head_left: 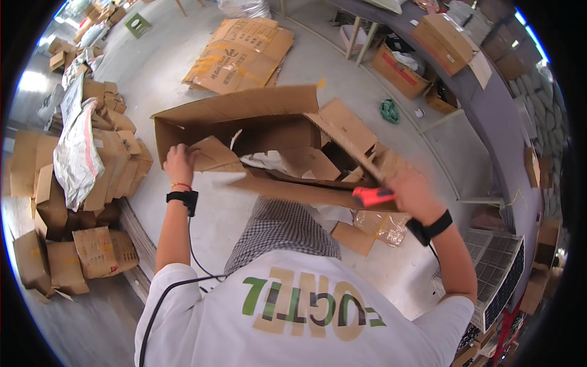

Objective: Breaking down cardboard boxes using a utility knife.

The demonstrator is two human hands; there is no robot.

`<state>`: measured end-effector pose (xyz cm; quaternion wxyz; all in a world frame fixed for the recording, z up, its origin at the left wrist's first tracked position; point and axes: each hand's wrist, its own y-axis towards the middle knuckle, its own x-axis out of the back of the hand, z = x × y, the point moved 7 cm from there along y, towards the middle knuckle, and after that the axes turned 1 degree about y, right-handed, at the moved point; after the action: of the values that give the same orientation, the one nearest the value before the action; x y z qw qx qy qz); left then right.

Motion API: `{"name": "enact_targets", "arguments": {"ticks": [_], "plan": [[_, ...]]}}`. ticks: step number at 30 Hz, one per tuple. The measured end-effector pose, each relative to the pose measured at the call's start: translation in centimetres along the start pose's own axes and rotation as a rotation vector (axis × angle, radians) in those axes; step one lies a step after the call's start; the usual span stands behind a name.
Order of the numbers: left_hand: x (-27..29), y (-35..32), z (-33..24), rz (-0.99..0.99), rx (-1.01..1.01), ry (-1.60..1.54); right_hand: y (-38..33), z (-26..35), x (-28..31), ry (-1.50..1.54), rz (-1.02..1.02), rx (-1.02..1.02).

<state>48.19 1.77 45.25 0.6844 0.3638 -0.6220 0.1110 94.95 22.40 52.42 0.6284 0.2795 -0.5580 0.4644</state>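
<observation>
Lying open on the concrete floor (183,67) just in front of the person, the large cardboard box (244,122) has its long axis running left to right, with its open mouth tipped toward the person and its back wall standing up beyond. Several flaps already hang loose: the right-end flaps are splayed outward and the near wall sags low, so the box looks partly broken down, while the back wall and left end are not yet flattened.

The left hand (178,164) is at the box's left near corner, fingers closed on a bent inner flap (214,156). The right hand (411,191) is at the box's right near edge, blurred, its fingers wrapped round a red-orange cutter (373,196) that points leftward along the near wall.

Beyond the box lies a stack of flattened cardboard (241,55). Left of the box stand bundles of folded cartons (110,165) with a silvery bag (73,153) draped over them. Right of the box and beyond it runs a long grey table (483,116) carrying more cartons; a green scrap (389,111) lies on the floor between them.
</observation>
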Motion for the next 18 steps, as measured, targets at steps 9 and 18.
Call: {"name": "enact_targets", "arguments": {"ticks": [9,18], "plan": [[-6.7,-5.6,23.1,0.408,0.037,0.205,10.0,9.4,-14.1,0.553,0.243,0.015],[-9.8,-7.7,25.9,0.623,-0.098,0.021,32.5,12.3,-7.3,0.264,0.177,0.192]]}}
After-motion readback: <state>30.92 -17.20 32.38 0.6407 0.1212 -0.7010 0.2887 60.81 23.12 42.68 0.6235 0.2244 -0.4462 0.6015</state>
